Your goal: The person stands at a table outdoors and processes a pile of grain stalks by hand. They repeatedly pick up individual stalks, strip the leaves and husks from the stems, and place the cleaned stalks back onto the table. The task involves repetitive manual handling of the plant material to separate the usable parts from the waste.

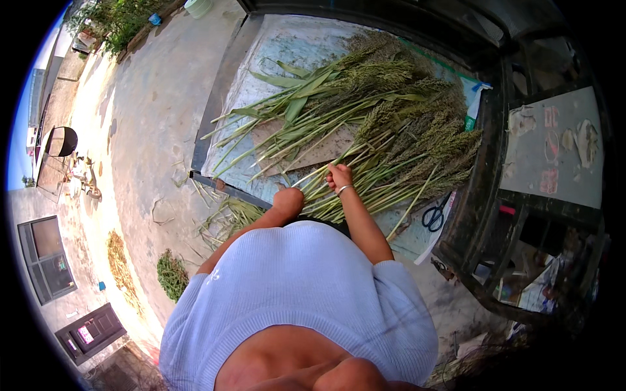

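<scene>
A big heap of green stalks with brownish grain heads [385,124] lies across a pale plastic sheet [287,45]. My right hand [339,176], with a bangle on the wrist, is closed around a few of the stalks at the heap's near edge. My left hand [289,199] grips the handle end of a long dark blade [225,189] that reaches out to the left over the sheet's edge. A flat brown board [313,153] lies under the stalks just beyond both hands.
Scissors with blue handles [433,215] lie on the sheet to the right. Cut stalk ends [228,218] are strewn on the concrete at left, with a green pile [171,274] further back. A dark frame [486,156] and a grey panel [554,150] stand at right.
</scene>
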`<state>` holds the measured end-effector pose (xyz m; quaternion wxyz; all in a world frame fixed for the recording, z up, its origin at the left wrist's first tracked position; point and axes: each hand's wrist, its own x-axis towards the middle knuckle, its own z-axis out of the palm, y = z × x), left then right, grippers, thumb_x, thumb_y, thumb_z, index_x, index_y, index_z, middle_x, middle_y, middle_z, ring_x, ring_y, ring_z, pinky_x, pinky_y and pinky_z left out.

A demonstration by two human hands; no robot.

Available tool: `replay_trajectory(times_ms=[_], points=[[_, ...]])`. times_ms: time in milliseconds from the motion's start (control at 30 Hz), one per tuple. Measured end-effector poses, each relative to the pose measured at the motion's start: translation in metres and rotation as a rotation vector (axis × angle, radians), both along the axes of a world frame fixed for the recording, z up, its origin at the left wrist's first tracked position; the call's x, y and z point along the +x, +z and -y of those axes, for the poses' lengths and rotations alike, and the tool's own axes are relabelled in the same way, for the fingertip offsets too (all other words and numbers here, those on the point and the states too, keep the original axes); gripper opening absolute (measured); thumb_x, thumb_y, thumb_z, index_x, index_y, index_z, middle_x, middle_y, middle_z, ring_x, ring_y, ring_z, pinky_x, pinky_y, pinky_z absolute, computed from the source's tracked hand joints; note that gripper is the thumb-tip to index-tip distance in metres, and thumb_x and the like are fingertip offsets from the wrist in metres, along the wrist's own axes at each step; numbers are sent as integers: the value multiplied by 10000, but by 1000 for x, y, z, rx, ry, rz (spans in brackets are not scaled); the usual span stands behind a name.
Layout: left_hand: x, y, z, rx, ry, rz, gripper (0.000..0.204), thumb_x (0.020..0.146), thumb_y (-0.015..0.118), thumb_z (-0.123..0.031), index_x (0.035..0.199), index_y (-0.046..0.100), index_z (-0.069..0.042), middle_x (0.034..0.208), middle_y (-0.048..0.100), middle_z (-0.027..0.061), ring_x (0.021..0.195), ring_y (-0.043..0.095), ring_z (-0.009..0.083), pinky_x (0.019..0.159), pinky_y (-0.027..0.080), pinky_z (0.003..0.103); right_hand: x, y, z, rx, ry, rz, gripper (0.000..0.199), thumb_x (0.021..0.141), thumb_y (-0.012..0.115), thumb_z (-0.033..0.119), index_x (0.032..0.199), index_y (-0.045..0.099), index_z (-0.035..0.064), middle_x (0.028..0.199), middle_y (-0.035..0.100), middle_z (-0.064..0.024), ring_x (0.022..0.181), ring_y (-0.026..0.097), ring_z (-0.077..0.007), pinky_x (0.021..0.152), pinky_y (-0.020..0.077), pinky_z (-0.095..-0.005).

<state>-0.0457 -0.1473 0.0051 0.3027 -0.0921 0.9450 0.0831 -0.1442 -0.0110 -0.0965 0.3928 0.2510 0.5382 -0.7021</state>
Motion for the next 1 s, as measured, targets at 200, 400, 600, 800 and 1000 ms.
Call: replay_trajectory(times_ms=[200,400,600,800,1000], points=[[19,-51,47,554,450,57,217,724,497,-193,658,620,-26,644,595,160,543,588,236,543,474,353,2,-10,-10,-176,-82,-12,221,824,563,158,671,419,91,533,491,-34,421,489,-98,325,337,-218],[29,-65,53,1086,1241,36,164,770,454,-148,730,529,-7,583,532,113,592,578,260,547,472,368,6,-27,-8,-132,-154,84,130,843,519,130,759,481,38,611,531,-56,467,512,-96,330,327,-222],[36,-35,56,907,1111,-397,162,838,345,-115,776,456,-15,568,507,77,578,579,264,524,462,378,-9,-26,7,20,-204,91,135,850,484,103,740,433,42,673,567,-107,411,409,-83,312,285,-211],[81,57,119,-102,334,-446,152,844,398,-196,831,453,-55,652,554,191,638,542,388,526,402,484,-25,-34,-13,267,-348,70,156,870,483,148,836,503,-3,616,532,-91,368,304,-81,312,223,-247],[146,83,157,-538,298,-46,319,727,614,-301,864,594,-13,791,602,170,799,580,329,707,460,416,-38,-27,-11,-215,-345,71,127,879,461,167,858,462,41,722,561,-83,482,435,-103,376,345,-232]])
